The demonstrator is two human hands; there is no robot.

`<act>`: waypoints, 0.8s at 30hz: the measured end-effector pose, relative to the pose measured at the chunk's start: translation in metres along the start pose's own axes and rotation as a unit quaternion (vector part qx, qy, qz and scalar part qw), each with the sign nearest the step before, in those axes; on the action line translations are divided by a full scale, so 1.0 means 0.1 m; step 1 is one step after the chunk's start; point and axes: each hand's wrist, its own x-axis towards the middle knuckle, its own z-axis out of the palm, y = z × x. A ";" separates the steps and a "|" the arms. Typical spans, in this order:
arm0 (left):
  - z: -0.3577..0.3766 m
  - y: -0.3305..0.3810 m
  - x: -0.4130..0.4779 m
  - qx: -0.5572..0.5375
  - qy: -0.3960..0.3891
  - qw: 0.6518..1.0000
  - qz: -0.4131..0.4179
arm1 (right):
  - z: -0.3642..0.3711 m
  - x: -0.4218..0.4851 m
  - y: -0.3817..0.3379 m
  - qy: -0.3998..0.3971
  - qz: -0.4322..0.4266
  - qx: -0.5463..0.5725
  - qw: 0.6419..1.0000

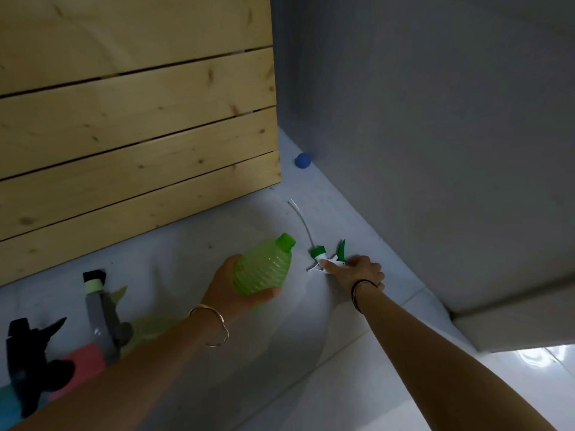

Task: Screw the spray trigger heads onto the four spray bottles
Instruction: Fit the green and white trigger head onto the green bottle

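Note:
My left hand (236, 290) grips a ribbed green spray bottle (264, 265), tilted with its open threaded neck pointing up and to the right. My right hand (357, 270) lies on a white and green spray trigger head (326, 258) on the grey floor mat, fingers closing around its body. Its thin dip tube (303, 222) trails away toward the wooden panel. At the lower left lie bottles with heads on: a pale green one with a grey head (102, 318), a pink one (84, 365) and a blue one with a black head (28, 365).
A slatted wooden panel (133, 126) stands along the left. A grey wall (435, 135) closes the right side. A small blue round object (302, 160) sits in the corner between them. Glossy white tiled floor (466, 399) shows at the lower right.

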 end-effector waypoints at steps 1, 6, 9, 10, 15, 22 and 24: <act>0.00 0.01 0.00 0.004 0.001 1.000 -0.002 | 0.02 -0.02 -0.01 0.002 -0.001 -0.001 1.000; 0.00 0.01 0.00 0.012 0.016 1.000 -0.018 | 0.09 -0.07 -0.06 0.011 -0.013 -0.035 0.999; -0.03 0.01 0.00 0.022 0.016 0.999 -0.021 | 0.07 -0.06 -0.02 -0.006 -0.024 -0.028 0.999; -0.04 0.02 0.00 0.025 0.016 0.999 -0.023 | 0.06 -0.06 0.00 -0.022 -0.027 0.006 0.999; -0.07 0.16 -0.07 0.019 0.030 0.999 -0.037 | -0.06 -0.27 0.09 -0.089 -0.021 0.271 0.958; -0.29 0.72 -0.39 0.001 0.033 0.999 -0.026 | -0.54 -0.89 -0.04 -0.203 -0.003 0.522 0.829; -0.38 0.93 -0.55 0.007 0.036 0.999 -0.008 | -0.71 -1.11 -0.09 -0.228 -0.013 0.532 0.815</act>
